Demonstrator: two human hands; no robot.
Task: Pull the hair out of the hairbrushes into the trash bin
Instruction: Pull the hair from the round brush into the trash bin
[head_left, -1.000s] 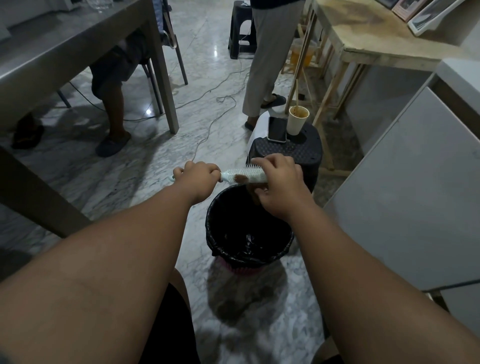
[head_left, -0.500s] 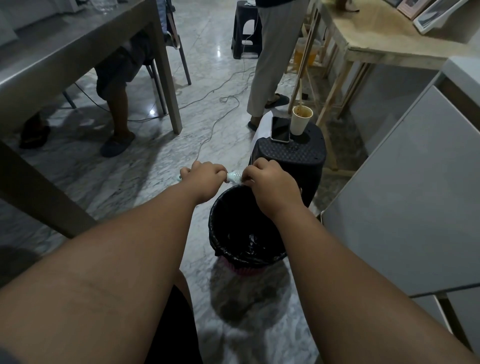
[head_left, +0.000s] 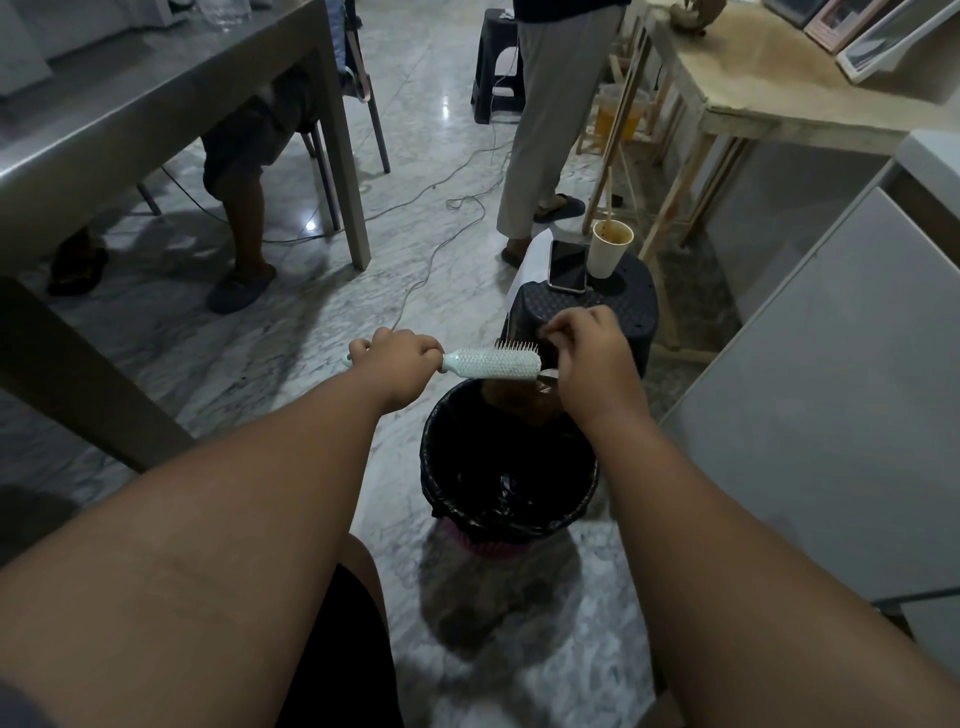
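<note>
1. A grey bench fills the upper left, with a seated person's legs under it and cables trailing across the marble floor.
2. The left hand is a closed fist around the handle of a white brush, holding it level, bristles pointing away from the camera.
3. The brush hangs just above the far rim of the bin, which stands on the floor between the two forearms and is lined with a black bag (a pink base shows below the bag).
4. A brownish clump of hair hangs under the brush head, over the bin's far edge.
5. The right hand sits at the brush's tip, its grip pinched shut on dark hair there (the fingertips themselves are hidden behind the hand).
6. Just beyond the hands stands a black stool carrying a phone and a paper cup, side by side.
7. Behind the stool a person stands in light trousers.
8. A wooden table and a white cabinet take up the right.
</note>
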